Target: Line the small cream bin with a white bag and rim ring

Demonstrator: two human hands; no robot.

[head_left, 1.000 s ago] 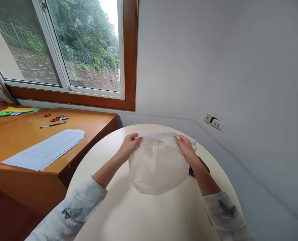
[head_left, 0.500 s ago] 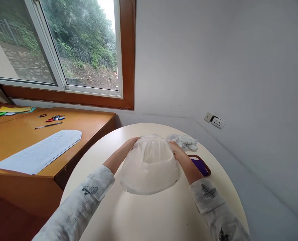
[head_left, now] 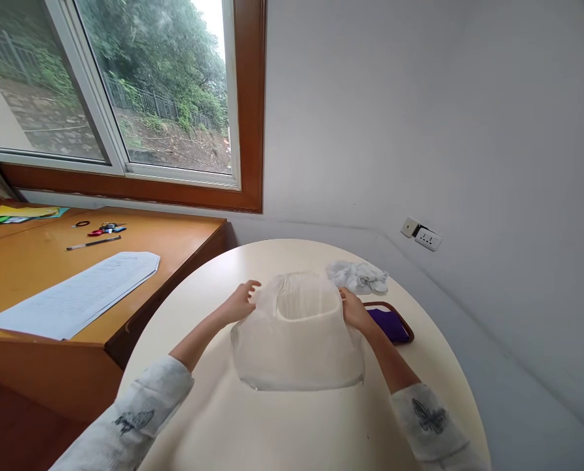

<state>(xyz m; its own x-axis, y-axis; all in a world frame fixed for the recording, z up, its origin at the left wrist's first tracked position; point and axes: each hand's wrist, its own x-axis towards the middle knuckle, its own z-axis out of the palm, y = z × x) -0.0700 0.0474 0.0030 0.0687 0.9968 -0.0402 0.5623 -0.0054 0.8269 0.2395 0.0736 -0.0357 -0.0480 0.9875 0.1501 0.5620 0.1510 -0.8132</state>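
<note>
A translucent white plastic bag (head_left: 299, 356) lies on the round cream table (head_left: 282, 432) in front of me, its mouth gaping at the upper middle. At its left edge is my left hand (head_left: 240, 304), the fingers spread and slightly curled with nothing held between them. On the opposite side my right hand (head_left: 355, 309) grips the bag's edge, its fingertips partly hidden by the thin film. Both forearms wear whitish sleeves with dark butterfly prints.
Behind my right hand lies a crumpled whitish bundle (head_left: 358, 277). A brown-rimmed tray (head_left: 410, 332) with a purple cloth (head_left: 387, 325) sits at the table's right. On the wooden desk (head_left: 184, 229) at left are paper sheets (head_left: 83, 294), a pen (head_left: 94, 243) and keys (head_left: 108, 229).
My left hand has let go of the bag and moved left and down. The bag's mouth has widened and its bottom edge has spread toward me. My right hand has shifted slightly down.
</note>
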